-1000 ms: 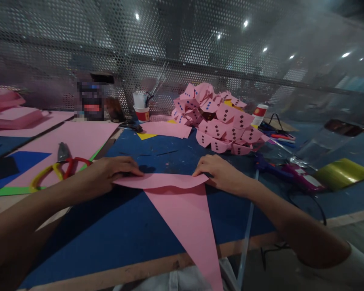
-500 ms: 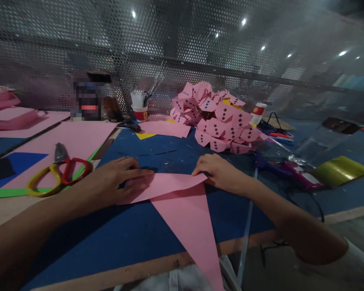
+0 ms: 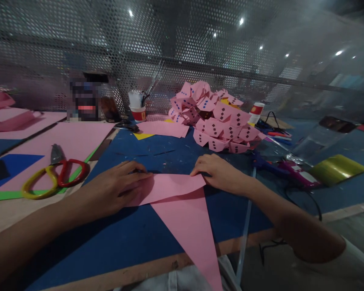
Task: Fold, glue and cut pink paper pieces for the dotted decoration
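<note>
A sheet of pink paper [image 3: 182, 220] is folded across its upper part, and its long tapering lower part hangs over the table's front edge. My left hand [image 3: 121, 186] lies over the left end of the folded flap [image 3: 170, 188], fingers bent and close together on it. At the flap's upper right corner, my right hand [image 3: 214, 169] pinches the paper between thumb and fingers. Scissors [image 3: 62, 173] with one yellow and one red handle loop lie left of my left hand, on larger pink sheets [image 3: 75, 139].
Behind my hands is a heap of folded pink paper pieces [image 3: 221, 121] with dark and blue diamonds. A paper cup [image 3: 138, 114] holds tools at the back. On the right are a purple and blue glue gun [image 3: 297, 173], a clear container [image 3: 324, 135] and shiny gold sheet [image 3: 339, 169].
My left hand has shifted slightly along the flap, its fingers more bent. My right hand keeps its pinch at the corner. The whole view has moved a little.
</note>
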A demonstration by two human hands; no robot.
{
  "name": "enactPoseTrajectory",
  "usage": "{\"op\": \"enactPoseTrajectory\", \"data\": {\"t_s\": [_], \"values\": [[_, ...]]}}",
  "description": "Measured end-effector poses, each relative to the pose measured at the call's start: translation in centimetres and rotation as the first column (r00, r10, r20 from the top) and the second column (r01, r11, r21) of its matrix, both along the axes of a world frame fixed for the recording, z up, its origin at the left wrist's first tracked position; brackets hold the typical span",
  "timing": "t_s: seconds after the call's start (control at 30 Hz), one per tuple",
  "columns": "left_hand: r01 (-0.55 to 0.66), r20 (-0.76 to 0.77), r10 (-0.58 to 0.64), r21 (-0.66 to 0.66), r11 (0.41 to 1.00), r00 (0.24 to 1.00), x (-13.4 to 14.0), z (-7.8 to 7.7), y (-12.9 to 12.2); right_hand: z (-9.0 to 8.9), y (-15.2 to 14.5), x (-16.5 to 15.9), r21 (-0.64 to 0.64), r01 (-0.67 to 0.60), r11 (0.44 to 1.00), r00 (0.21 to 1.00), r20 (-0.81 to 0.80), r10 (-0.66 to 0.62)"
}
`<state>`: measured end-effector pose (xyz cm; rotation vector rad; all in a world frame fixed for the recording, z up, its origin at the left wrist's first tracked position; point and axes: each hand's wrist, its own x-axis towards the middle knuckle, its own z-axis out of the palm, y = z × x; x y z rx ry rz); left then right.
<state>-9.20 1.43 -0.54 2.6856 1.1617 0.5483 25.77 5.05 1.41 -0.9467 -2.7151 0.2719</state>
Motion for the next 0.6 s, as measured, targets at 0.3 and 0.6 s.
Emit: {"op": "enactPoseTrajectory", "data": {"t_s": [0.3, 0.6], "values": [[0.038, -0.045, -0.039, -0.021, 0.999, 0.998, 0.26, 0.76, -0.08, 0.82, -0.33, -0.07, -0.075, 0.029, 0.997, 1.0, 0.011, -0.028], [0.01, -0.055, -0.012, -0.045, 0.999, 0.998, 0.07, 0.0, 0.23, 0.6, -0.17, 0.26, -0.049, 0.019, 0.999, 1.0, 0.004, -0.018]]}}
